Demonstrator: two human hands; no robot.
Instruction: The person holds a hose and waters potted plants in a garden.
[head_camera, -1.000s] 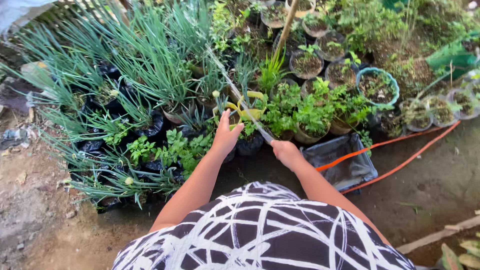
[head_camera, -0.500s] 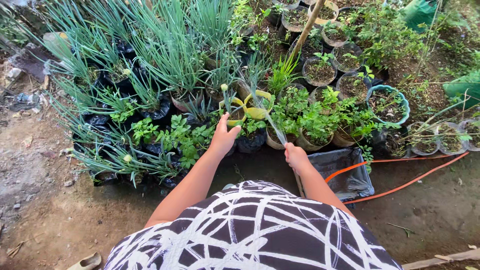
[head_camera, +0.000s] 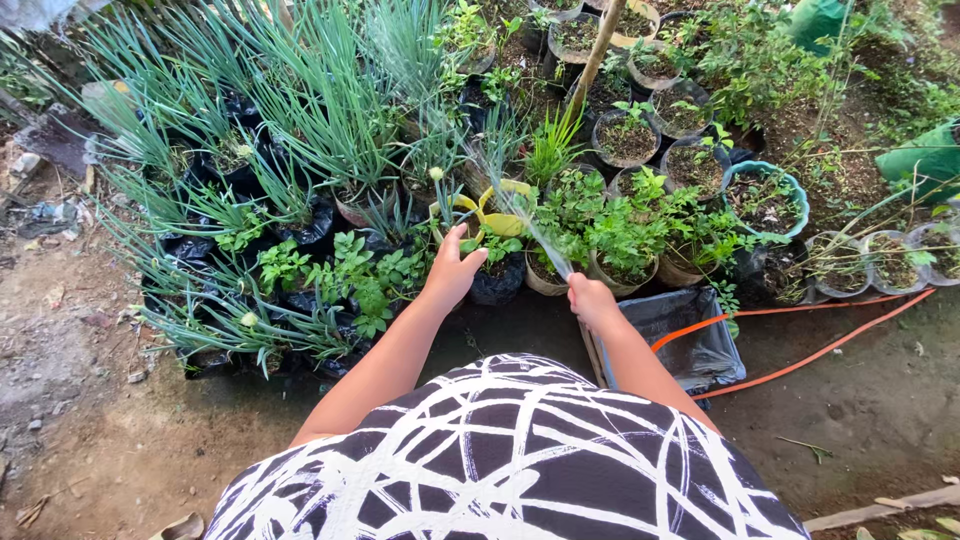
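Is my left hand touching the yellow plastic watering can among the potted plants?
Touching. The head view shows the left hand reaching up with its fingertips laid against the lower edge of the yellow plastic watering can, no gap visible between them.

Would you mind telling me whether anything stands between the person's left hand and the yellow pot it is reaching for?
Nothing visible does: the left hand already reaches the yellow pot, fingertips at its near edge among small leaves. The right hand holds a hose apart from it.
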